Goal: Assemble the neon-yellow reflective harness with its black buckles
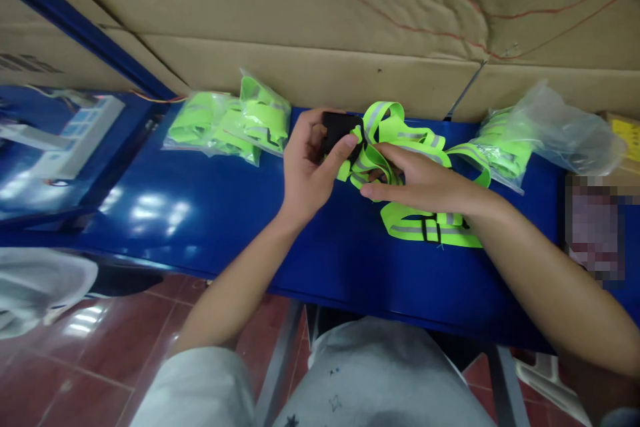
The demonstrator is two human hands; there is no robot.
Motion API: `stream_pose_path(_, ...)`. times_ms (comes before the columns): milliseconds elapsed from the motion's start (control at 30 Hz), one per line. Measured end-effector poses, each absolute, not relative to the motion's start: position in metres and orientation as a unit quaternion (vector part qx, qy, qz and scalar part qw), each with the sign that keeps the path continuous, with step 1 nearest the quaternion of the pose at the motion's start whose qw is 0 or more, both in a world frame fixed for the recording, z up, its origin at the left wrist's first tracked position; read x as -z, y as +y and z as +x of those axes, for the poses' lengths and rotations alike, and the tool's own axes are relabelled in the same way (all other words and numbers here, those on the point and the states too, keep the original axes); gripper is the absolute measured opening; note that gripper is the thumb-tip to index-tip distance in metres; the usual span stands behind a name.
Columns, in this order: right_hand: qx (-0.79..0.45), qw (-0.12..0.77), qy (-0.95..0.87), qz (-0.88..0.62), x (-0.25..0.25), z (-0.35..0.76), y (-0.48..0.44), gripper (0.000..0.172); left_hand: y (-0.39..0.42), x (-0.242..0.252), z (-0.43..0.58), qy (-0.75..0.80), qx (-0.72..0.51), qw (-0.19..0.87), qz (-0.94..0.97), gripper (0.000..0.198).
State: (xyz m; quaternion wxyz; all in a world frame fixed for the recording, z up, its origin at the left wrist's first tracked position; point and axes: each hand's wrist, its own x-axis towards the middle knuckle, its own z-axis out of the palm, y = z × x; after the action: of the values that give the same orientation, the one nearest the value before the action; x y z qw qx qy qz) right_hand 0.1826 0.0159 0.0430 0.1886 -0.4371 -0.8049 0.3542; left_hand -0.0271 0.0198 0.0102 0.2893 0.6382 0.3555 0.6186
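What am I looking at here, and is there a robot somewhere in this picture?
No robot: these are a person's bare hands, seen from a camera worn on the head, looking forward and down. The left hand grips a flat black piece; the right hand holds neon straps with grey stripes. More strap spreads over the blue table. Similar neon bundles lie in clear bags on both sides, left and right.

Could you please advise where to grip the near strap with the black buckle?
Probably pinch the strap at its bend left of the buckle, coming from the near left: that bend lies exposed; the right forearm hides the other end.
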Motion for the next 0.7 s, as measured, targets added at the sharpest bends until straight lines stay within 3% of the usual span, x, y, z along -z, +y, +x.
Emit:
stream_pose_path(100, -0.225, 0.196, -0.812, -0.501, -0.039, 0.186, 0.02, 0.023, 0.025, -0.013, -0.038, 0.367, -0.623, 0.211, 0.657, 0.053)
stream_pose_path(200, -0.223, 0.225, -0.788, -0.528, -0.041, 0.197, 0.031, 0.021, 0.031, -0.02, -0.049, 0.358, -0.664, 0.161, 0.636, 0.051)
stream_pose_path(467, -0.585, 0.379, -0.563, -0.444, -0.056, 0.193, 0.03, 0.006, 0.031, -0.028, -0.051, 0.354, -0.721, 0.111, 0.586, 0.05)
stream_pose_path(567, -0.64, 0.357, -0.537, -0.418, -0.057, 0.198, 0.03, 0.025, 0.033, -0.025, -0.051, 0.357, -0.725, 0.131, 0.574, 0.046)
stream_pose_path(700, -0.64, 0.252, -0.604, -0.402, -0.056, 0.209, 0.032, 0.05, 0.039, -0.019, -0.052, 0.371, -0.717, 0.19, 0.558, 0.042)
